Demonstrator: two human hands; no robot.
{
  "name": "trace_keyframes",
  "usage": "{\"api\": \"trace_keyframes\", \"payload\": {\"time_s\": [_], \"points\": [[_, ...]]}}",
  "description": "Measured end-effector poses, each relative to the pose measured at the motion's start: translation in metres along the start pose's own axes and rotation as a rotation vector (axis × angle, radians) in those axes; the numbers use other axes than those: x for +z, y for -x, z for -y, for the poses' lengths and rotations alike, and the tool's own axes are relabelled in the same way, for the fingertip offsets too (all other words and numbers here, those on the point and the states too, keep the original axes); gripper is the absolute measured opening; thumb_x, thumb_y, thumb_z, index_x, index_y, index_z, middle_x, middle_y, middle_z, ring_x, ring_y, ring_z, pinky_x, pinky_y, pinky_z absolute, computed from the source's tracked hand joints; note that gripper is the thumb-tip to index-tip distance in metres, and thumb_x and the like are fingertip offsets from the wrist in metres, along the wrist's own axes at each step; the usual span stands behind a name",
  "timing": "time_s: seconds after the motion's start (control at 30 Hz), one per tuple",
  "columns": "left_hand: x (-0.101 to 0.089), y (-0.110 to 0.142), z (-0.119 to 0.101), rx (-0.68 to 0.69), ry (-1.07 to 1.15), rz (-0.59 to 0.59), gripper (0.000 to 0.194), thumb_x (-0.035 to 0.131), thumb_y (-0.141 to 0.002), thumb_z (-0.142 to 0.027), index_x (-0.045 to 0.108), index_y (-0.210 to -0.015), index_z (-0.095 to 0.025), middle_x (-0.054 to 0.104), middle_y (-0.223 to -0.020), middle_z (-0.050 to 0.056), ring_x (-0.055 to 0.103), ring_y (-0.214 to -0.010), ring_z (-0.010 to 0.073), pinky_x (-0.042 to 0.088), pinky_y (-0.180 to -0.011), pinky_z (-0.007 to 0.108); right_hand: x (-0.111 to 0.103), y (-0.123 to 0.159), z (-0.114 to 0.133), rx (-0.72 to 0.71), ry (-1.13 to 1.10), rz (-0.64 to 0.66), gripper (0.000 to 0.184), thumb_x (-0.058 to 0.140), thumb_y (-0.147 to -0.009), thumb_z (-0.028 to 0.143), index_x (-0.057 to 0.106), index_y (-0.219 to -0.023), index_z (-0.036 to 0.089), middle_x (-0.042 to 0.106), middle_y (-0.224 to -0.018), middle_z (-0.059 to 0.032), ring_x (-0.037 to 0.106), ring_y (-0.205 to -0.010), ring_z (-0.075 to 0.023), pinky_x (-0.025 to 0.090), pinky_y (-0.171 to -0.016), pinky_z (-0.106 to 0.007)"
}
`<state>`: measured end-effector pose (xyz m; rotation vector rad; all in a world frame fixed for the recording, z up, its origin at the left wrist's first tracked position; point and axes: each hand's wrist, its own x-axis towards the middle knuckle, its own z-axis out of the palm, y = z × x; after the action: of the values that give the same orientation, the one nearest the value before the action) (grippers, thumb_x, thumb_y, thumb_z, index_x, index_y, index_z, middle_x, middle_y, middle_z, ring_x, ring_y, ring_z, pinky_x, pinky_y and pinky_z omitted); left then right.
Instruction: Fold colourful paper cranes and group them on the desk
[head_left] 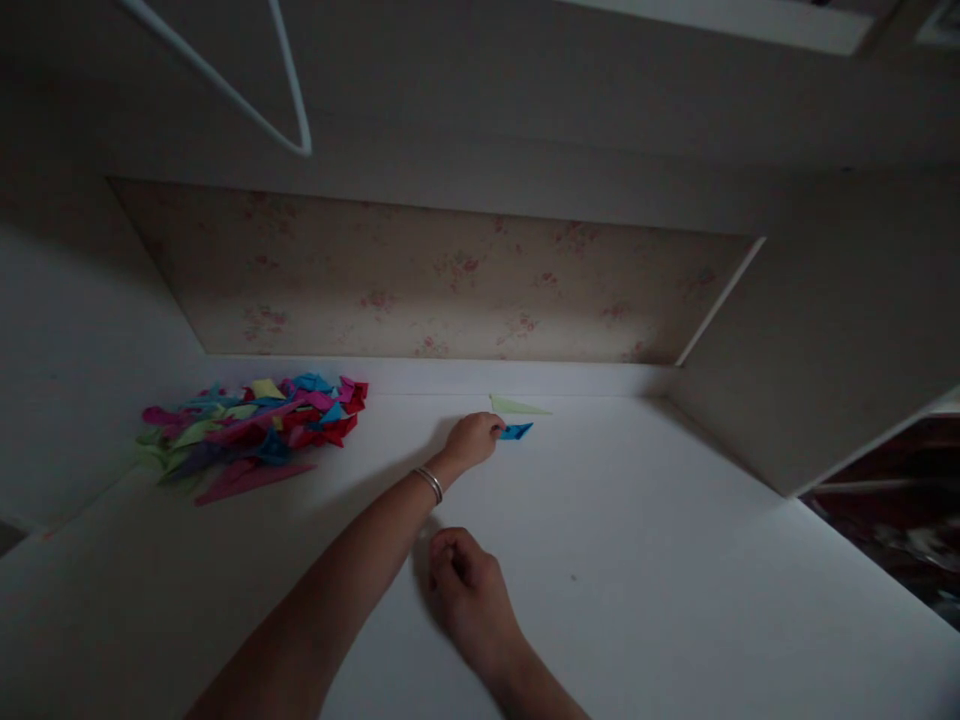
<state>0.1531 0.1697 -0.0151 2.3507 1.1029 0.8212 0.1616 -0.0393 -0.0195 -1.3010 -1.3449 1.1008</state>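
My left hand [472, 440], with silver bangles at the wrist, reaches toward the back of the white surface. Its fingertips pinch the left end of a small blue folded paper piece [517, 432], partly covering it. Just behind that lies a pale green folded paper plane [519, 405], long and pointed. Nearer to me, my right hand [471, 590] is loosely curled into a fist with nothing visible in it. To the left sits a pile of folded paper pieces [255, 425] in pink, red, blue, green and yellow; the hands are apart from it.
A low ledge and a floral-papered back panel [457, 280] close off the far side of the white surface [637, 560]. Side walls stand left and right [817, 320]. Overhead at upper left hangs a bent white bar [225, 92]. Dark clutter shows beyond the right edge.
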Motion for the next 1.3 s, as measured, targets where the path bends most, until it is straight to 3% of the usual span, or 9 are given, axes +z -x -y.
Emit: {"api": "trace_keyframes", "payload": {"time_s": [0.47, 0.73, 0.9, 1.07, 1.23, 1.3], "points": [[0.008, -0.012, 0.001, -0.029, -0.063, 0.022, 0.028, 0.051, -0.084, -0.014, 0.07, -0.103, -0.022, 0.068, -0.107, 0.007, 0.062, -0.097, 0.0213, 0.043, -0.091, 0.033, 0.001, -0.001, 0.006, 0.011, 0.168, -0.003, 0.017, 0.045, -0.083, 0.02, 0.062, -0.084, 0.022, 0.062, -0.067, 0.0017, 0.053, -0.058, -0.0121, 0.036, -0.052, -0.02], [0.01, -0.005, -0.001, -0.022, -0.032, -0.004, 0.029, 0.052, -0.084, -0.016, 0.068, -0.108, -0.023, 0.066, -0.109, 0.007, 0.061, -0.098, 0.0217, 0.043, -0.092, 0.033, 0.001, -0.002, 0.004, -0.002, 0.209, -0.009, 0.018, 0.046, -0.08, 0.018, 0.063, -0.084, 0.023, 0.063, -0.068, 0.0032, 0.055, -0.059, -0.0117, 0.036, -0.053, -0.02], [0.002, 0.004, -0.001, 0.018, 0.022, -0.06, 0.033, 0.053, -0.082, -0.011, 0.066, -0.11, -0.021, 0.065, -0.112, 0.007, 0.06, -0.101, 0.0206, 0.043, -0.094, 0.032, 0.001, -0.004, -0.001, 0.021, 0.124, -0.004, 0.017, 0.047, -0.081, 0.022, 0.064, -0.083, 0.023, 0.063, -0.064, 0.0032, 0.053, -0.054, -0.0114, 0.035, -0.05, -0.02], [-0.02, 0.04, -0.001, -0.089, 0.184, -0.141, 0.027, 0.056, -0.078, -0.012, 0.067, -0.101, -0.019, 0.066, -0.103, 0.006, 0.062, -0.091, 0.0173, 0.047, -0.085, 0.029, 0.002, -0.004, -0.003, 0.037, 0.086, -0.006, 0.017, 0.048, -0.083, 0.028, 0.064, -0.084, 0.023, 0.062, -0.062, 0.0031, 0.051, -0.052, -0.0114, 0.035, -0.049, -0.02], [-0.053, 0.116, -0.006, -0.377, 0.518, -0.157, 0.024, 0.059, -0.076, -0.029, 0.065, -0.096, -0.017, 0.066, -0.082, 0.003, 0.055, -0.053, 0.0109, 0.045, -0.054, 0.025, 0.002, -0.003, -0.002, 0.005, 0.084, 0.001, 0.017, 0.047, -0.082, 0.027, 0.064, -0.082, 0.022, 0.063, -0.064, 0.0024, 0.053, -0.054, -0.0119, 0.036, -0.051, -0.021], [-0.067, 0.149, -0.009, -0.492, 0.641, -0.188, 0.027, 0.062, -0.072, -0.033, 0.064, -0.093, -0.016, 0.064, -0.077, 0.002, 0.051, -0.048, 0.0095, 0.04, -0.047, 0.022, 0.002, -0.003, -0.003, -0.005, 0.079, 0.002, 0.017, 0.047, -0.082, 0.027, 0.063, -0.081, 0.022, 0.063, -0.064, 0.002, 0.053, -0.055, -0.0122, 0.036, -0.051, -0.021]]}}
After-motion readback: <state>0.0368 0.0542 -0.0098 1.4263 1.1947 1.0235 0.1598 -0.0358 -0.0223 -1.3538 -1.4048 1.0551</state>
